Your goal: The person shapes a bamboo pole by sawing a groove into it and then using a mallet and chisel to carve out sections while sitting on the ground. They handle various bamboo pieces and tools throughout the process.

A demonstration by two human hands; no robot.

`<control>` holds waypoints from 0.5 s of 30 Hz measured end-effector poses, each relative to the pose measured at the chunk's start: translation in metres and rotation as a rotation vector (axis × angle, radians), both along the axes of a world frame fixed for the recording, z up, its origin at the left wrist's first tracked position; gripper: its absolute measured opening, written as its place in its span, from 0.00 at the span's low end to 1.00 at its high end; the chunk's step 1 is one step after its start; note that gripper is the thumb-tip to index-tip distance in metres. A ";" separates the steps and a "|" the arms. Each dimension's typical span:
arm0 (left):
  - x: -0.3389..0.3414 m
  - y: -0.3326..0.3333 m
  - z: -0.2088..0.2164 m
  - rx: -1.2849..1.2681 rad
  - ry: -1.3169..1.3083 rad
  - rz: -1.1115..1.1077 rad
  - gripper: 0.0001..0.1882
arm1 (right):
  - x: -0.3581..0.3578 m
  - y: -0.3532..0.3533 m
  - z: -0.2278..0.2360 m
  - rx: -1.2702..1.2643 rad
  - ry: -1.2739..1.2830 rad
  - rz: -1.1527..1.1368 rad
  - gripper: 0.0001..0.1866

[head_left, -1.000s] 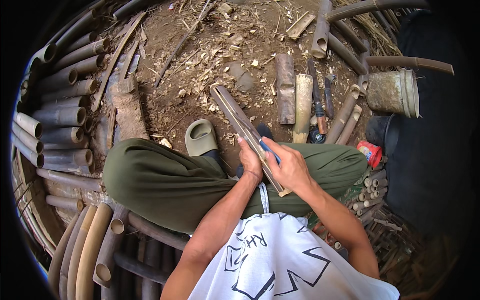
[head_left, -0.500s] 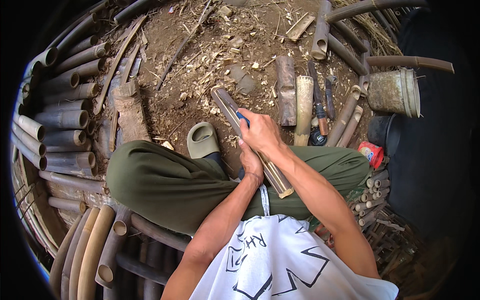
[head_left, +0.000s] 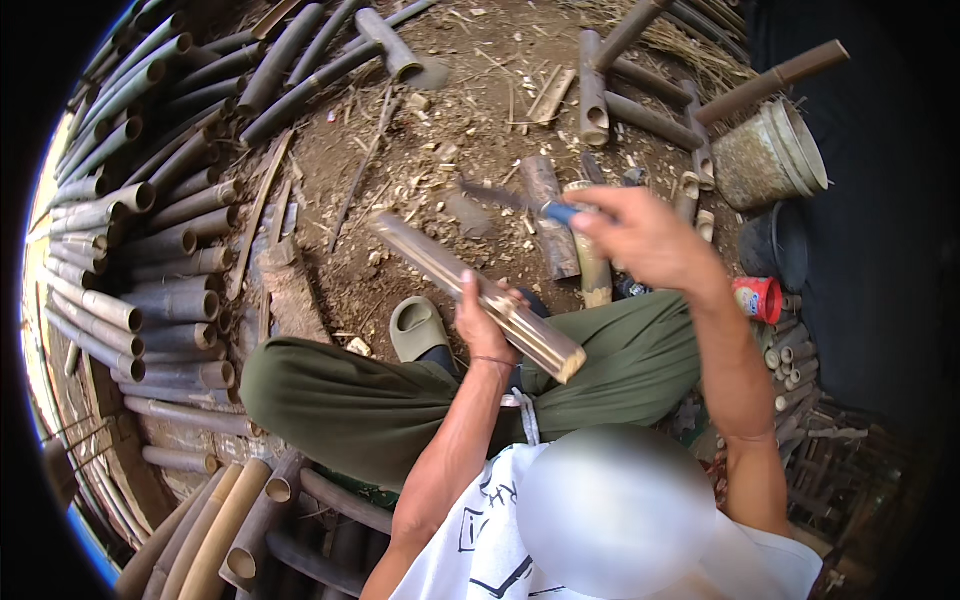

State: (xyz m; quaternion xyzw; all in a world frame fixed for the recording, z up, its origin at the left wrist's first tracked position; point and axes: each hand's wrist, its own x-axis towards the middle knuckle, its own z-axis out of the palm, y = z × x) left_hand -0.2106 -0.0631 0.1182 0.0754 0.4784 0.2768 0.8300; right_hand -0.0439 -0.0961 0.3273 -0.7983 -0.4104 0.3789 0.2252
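My left hand [head_left: 483, 325] is wrapped round the middle of a bamboo piece [head_left: 425, 252], which slants over my lap from upper left to lower right. Pale grooves are cut along its brown surface. Up and to the right, apart from the bamboo, my right hand [head_left: 648, 238] grips a knife [head_left: 492, 194] by its blue handle. The dark blade points left and is slightly blurred. Beneath the knife lie a dark notched wooden block [head_left: 549, 225] and a pale bamboo length [head_left: 596, 270], partly hidden by the right hand.
Stacked bamboo tubes [head_left: 180, 300] fill the left side. On the right stand a dirty white bucket [head_left: 765, 155], a black bucket [head_left: 775, 245] and a red container [head_left: 757, 300]. Wood chips litter the soil around a green slipper [head_left: 418, 330]. Short bamboo pieces [head_left: 795, 365] lie at lower right.
My right hand has lifted off the bamboo and swung up and right with the knife. The left hand still holds the bamboo, whose grooved side now shows more. The view has shifted.
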 end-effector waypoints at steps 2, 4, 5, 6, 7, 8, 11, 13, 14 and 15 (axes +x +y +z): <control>0.015 0.023 0.010 0.069 -0.014 0.202 0.30 | 0.029 -0.055 0.041 0.179 0.078 -0.233 0.24; 0.032 0.046 0.007 0.124 -0.105 0.309 0.29 | 0.063 -0.113 0.050 0.292 -0.004 -0.348 0.23; 0.042 0.051 0.005 0.083 0.017 0.243 0.28 | 0.077 -0.145 0.042 0.321 -0.030 -0.410 0.22; 0.054 0.054 0.002 0.049 0.138 0.176 0.27 | 0.087 -0.176 0.027 0.352 -0.058 -0.473 0.21; 0.062 0.056 -0.010 0.019 0.110 0.133 0.26 | 0.095 -0.205 0.005 0.352 -0.088 -0.502 0.20; 0.068 0.054 -0.031 -0.014 0.085 0.091 0.25 | 0.095 -0.229 -0.023 0.348 -0.116 -0.530 0.19; 0.091 0.046 -0.093 -0.073 0.112 0.051 0.21 | 0.065 -0.295 -0.148 0.312 -0.150 -0.716 0.19; 0.086 0.057 -0.133 -0.075 0.135 0.054 0.20 | 0.011 -0.292 -0.199 0.224 -0.182 -0.674 0.21; 0.089 0.052 -0.149 -0.102 0.153 0.035 0.21 | -0.017 -0.296 -0.208 0.107 -0.215 -0.617 0.21; 0.099 0.042 -0.163 -0.085 0.208 -0.033 0.22 | -0.041 -0.305 -0.223 0.004 -0.216 -0.605 0.21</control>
